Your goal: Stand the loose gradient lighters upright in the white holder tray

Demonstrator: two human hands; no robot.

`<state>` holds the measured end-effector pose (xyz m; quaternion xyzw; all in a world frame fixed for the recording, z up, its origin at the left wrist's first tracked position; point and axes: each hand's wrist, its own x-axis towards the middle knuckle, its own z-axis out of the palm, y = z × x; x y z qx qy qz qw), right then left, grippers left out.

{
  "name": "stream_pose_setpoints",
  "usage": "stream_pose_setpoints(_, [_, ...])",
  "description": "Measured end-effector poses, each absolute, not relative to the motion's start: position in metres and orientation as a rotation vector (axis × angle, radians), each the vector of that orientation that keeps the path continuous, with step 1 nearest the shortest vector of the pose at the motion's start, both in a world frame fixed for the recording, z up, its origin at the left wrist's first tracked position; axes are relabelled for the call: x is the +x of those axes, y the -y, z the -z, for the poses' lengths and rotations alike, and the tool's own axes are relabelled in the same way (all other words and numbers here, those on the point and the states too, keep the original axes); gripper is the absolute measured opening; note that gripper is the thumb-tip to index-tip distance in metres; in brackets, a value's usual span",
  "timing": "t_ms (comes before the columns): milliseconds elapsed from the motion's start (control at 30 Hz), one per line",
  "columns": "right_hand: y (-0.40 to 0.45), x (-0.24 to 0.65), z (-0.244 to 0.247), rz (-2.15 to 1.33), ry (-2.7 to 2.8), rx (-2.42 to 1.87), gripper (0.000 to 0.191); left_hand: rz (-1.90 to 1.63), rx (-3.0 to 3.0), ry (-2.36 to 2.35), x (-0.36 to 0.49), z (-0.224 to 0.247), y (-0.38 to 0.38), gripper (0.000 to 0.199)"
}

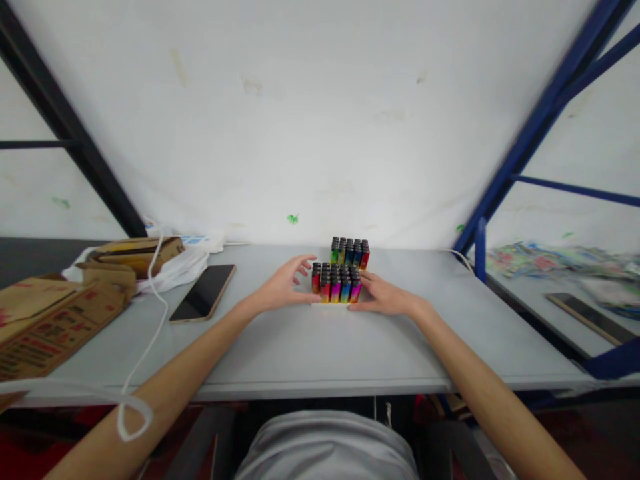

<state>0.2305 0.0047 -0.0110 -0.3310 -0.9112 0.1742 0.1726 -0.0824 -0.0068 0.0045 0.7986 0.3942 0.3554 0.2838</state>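
Note:
Several lighters (pixel 336 288) with shiny multicoloured bodies and black tops stand upright in a tight block in front of me. Under their front edge shows a thin white tray (pixel 330 305). My left hand (pixel 285 285) is at the block's left side, fingers apart and curved, its thumb tip by the tray's front left corner. At the right side my right hand (pixel 384 294) grips the tray's corner, with the thumb in front and the fingers against the lighters. Just behind stands a second block of lighters (pixel 350 252), touched by neither hand.
On the left of the grey table (pixel 320 353) lie a dark-screened phone (pixel 204 293), an opened cardboard box (pixel 60 320) and white plastic wrapping (pixel 175 270). A white cable (pixel 159 293) hangs at left. A blue metal frame (pixel 530 140) borders the right, with plastic packets (pixel 565 267) beyond.

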Motion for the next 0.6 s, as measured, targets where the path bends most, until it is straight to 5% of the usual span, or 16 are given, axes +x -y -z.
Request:
stream_pose_setpoints(167, [-0.005, 0.229, 0.011, -0.511, 2.555, -0.923, 0.083, -0.838, 2.233, -1.072, -0.081, 0.006, 0.004, 0.108])
stream_pose_setpoints(600, [-0.024, 0.254, 0.022, -0.308, 2.292, -1.307, 0.069, -0.934, 2.151, -1.100, -0.043, 0.012, -0.037, 0.094])
